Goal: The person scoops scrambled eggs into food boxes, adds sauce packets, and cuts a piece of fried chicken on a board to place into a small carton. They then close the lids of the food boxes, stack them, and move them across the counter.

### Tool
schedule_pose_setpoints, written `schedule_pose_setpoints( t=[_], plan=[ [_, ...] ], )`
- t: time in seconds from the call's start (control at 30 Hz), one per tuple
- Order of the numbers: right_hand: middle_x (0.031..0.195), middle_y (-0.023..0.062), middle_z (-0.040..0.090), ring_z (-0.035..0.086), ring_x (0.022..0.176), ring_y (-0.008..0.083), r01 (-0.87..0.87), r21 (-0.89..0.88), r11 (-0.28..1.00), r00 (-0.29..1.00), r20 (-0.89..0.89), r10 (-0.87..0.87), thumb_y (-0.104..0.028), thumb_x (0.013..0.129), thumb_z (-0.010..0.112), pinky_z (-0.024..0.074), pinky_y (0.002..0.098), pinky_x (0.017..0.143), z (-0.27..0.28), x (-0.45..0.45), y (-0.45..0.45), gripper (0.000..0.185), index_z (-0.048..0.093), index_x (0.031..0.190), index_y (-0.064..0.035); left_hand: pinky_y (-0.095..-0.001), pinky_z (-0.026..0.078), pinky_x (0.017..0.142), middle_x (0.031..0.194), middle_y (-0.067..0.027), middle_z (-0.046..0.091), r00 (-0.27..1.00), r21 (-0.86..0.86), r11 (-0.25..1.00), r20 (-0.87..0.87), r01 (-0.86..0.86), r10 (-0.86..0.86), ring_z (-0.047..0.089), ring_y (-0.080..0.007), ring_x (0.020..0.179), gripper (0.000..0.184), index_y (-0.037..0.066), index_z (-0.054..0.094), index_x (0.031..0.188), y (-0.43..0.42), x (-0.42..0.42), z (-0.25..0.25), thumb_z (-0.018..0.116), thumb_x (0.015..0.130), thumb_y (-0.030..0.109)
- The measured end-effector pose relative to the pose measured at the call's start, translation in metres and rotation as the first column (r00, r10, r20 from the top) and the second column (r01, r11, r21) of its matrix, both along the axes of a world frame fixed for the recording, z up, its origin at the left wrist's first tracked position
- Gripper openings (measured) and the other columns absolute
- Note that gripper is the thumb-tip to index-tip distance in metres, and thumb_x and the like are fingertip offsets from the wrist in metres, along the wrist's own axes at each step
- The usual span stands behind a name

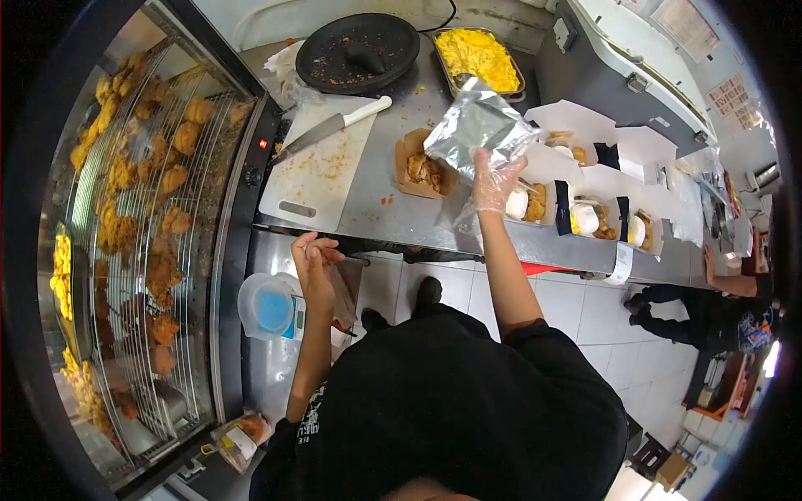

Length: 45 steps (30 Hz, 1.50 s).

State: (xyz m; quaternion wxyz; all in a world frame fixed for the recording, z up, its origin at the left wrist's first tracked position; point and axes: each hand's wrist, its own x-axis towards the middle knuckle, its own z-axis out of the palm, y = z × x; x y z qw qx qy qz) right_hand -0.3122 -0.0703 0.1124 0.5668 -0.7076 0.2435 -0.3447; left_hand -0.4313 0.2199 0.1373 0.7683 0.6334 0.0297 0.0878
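Observation:
My right hand [494, 182], in a clear plastic glove, grips a crumpled silver sheet of aluminium foil [476, 125] by its near edge. The foil hangs over the counter, between a small brown cardboard box [424, 171] with browned food pieces in it and the white boxes. It hides part of what lies behind it. My left hand [314, 257] is held near the counter's front edge, below the white cutting board [322, 159]. Its fingers are loosely bent and apart, and I see nothing in them. A white-handled knife [334, 127] lies on the board.
White open boxes [589, 209] with fried pieces and white-lidded tubs line the counter. Behind stand a metal tray of yellow food [478, 58], a black round dish [357, 52] and a grey cooler [614, 75]. A heated cabinet [159, 209] borders the left; another person [727, 309] stands right.

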Motion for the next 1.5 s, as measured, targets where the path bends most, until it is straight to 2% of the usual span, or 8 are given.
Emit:
schedule_pose_setpoints(
  t=[0.2,0.5,0.73,0.87,0.97,1.0,1.23,1.5],
  plan=[
    [0.121,0.0282,0.043,0.044,0.114,0.0365,-0.003,-0.187,0.982,1.0,-0.009,0.001,-0.026,0.073,0.074,0.0318,0.0395,0.1,-0.003,0.006,0.004,0.079,0.027,0.127,0.0086,-0.0284,0.044,0.077,0.096,-0.0102,0.056,0.998,-0.025,0.998,-0.021,0.06,-0.06,0.053,-0.0145,0.079,0.031,0.006,0.038,0.119,0.013,0.009,-0.007,0.037,0.099,0.029],
    [0.117,0.0323,0.045,0.048,0.109,0.0412,0.078,-0.176,0.981,0.997,-0.012,-0.081,-0.025,0.073,0.073,0.0361,0.0424,0.096,0.004,0.001,0.002,0.077,0.026,0.126,0.007,-0.028,0.044,0.076,0.097,-0.0099,0.056,0.995,-0.07,0.993,-0.027,0.092,-0.094,0.053,-0.0139,0.078,0.029,0.006,0.038,0.12,0.024,0.015,-0.013,0.037,0.099,0.026],
    [0.121,0.0254,0.047,0.047,0.113,0.034,0.167,-0.25,0.954,0.98,-0.063,-0.188,-0.025,0.073,0.075,0.0348,0.0387,0.098,0.014,-0.034,0.002,0.075,0.032,0.126,0.0067,-0.0269,0.044,0.076,0.095,-0.0091,0.057,0.992,-0.092,0.988,-0.008,0.122,-0.123,0.053,-0.0127,0.078,0.031,0.006,0.038,0.119,0.024,0.022,-0.013,0.04,0.098,0.029],
    [0.124,0.0281,0.044,0.044,0.118,0.0358,0.076,-0.1,0.992,0.997,-0.004,-0.077,-0.028,0.073,0.075,0.032,0.0385,0.102,0.016,-0.028,-0.001,0.086,0.025,0.132,0.009,-0.0267,0.044,0.075,0.095,-0.0088,0.057,0.989,-0.089,0.985,-0.005,0.145,-0.146,0.053,-0.0119,0.077,0.031,0.006,0.039,0.119,0.023,0.025,-0.013,0.04,0.098,0.029],
    [0.123,0.0287,0.045,0.044,0.117,0.0364,0.177,-0.155,0.972,0.984,-0.003,-0.179,-0.031,0.073,0.075,0.0329,0.04,0.1,0.015,-0.005,0.009,0.083,0.028,0.13,0.0077,-0.0266,0.044,0.075,0.094,-0.0086,0.057,0.988,-0.085,0.985,0.002,0.153,-0.154,0.053,-0.0118,0.077,0.03,0.006,0.039,0.119,0.021,0.026,-0.01,0.04,0.098,0.028],
    [0.114,0.0258,0.05,0.052,0.103,0.0341,0.1,-0.187,0.977,0.994,-0.016,-0.105,-0.021,0.073,0.073,0.0393,0.0389,0.093,0.021,-0.001,0.013,0.076,0.025,0.127,0.0048,-0.0265,0.044,0.075,0.094,-0.0085,0.057,0.988,-0.087,0.984,0.005,0.157,-0.157,0.053,-0.0118,0.077,0.03,0.006,0.04,0.119,0.021,0.026,-0.009,0.04,0.098,0.028],
    [0.115,0.0315,0.049,0.051,0.108,0.0421,0.115,-0.154,0.981,0.985,-0.114,-0.133,-0.025,0.073,0.073,0.0382,0.0434,0.094,0.017,0.011,0.017,0.078,0.025,0.129,0.0021,-0.0281,0.044,0.077,0.093,-0.0082,0.057,0.988,-0.102,0.983,-0.005,0.151,-0.152,0.052,-0.0136,0.079,0.026,0.007,0.041,0.117,0.029,0.024,-0.012,0.04,0.098,0.025],
    [0.118,0.0291,0.048,0.049,0.109,0.0382,0.199,-0.143,0.97,0.977,-0.048,-0.207,-0.027,0.072,0.075,0.0367,0.0406,0.096,0.011,-0.013,0.006,0.079,0.029,0.127,0.0062,-0.0281,0.044,0.077,0.091,-0.0075,0.057,0.988,-0.113,0.982,-0.012,0.153,-0.155,0.052,-0.0133,0.078,0.026,0.007,0.041,0.117,0.029,0.026,-0.015,0.04,0.098,0.025]
  ],
)
